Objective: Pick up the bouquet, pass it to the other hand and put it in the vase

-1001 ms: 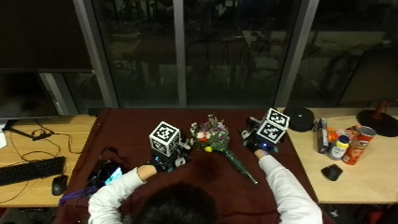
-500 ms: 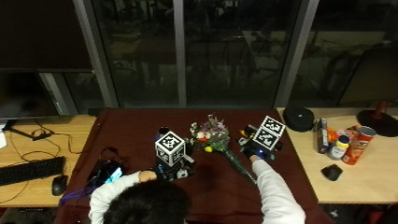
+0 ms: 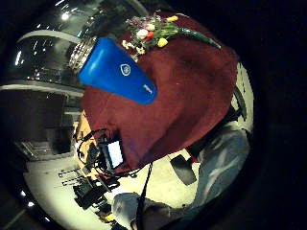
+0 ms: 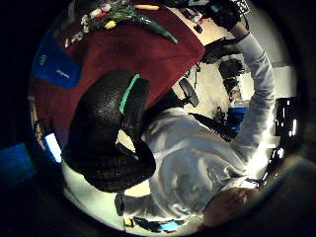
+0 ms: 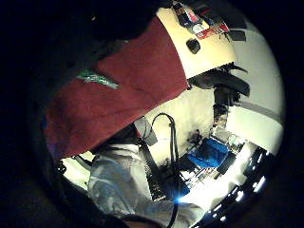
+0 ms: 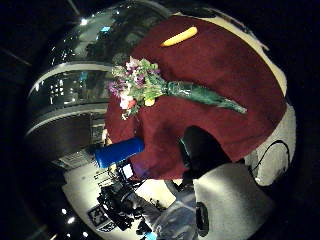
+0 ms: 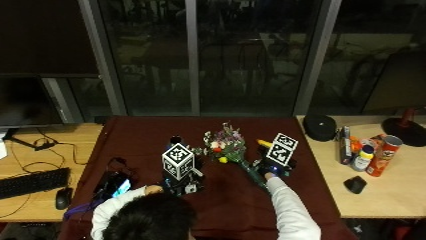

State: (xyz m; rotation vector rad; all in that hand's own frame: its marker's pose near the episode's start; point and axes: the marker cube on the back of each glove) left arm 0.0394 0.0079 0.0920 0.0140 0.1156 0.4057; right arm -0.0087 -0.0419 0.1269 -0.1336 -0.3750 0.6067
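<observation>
The bouquet (image 7: 226,145) lies flat on the dark red cloth (image 7: 140,140), flowers away from me and its green wrapped stem (image 7: 253,175) pointing back at me. My right hand (image 7: 271,170) hovers beside the stem's near end and holds nothing. In the right thumb side palm view the whole bouquet (image 6: 145,85) lies free on the cloth below the palm. The blue vase (image 7: 175,141) stands upright left of the flowers, and the left little finger side palm view shows the vase (image 3: 115,72) close by. My left hand (image 7: 181,186) hangs near the vase with loosely curled fingers (image 4: 108,133), empty.
A yellow object (image 7: 264,143) lies on the cloth beyond the bouquet. A phone with cables (image 7: 116,185) sits at the cloth's left edge; a keyboard (image 7: 30,182) and mouse (image 7: 61,197) lie further left. Cans and bottles (image 7: 373,155) and a black mouse (image 7: 355,184) occupy the right table.
My right hand has come back toward me along the stem, down to its near end. The left hand has shifted slightly toward me. The bouquet and vase have not moved.
</observation>
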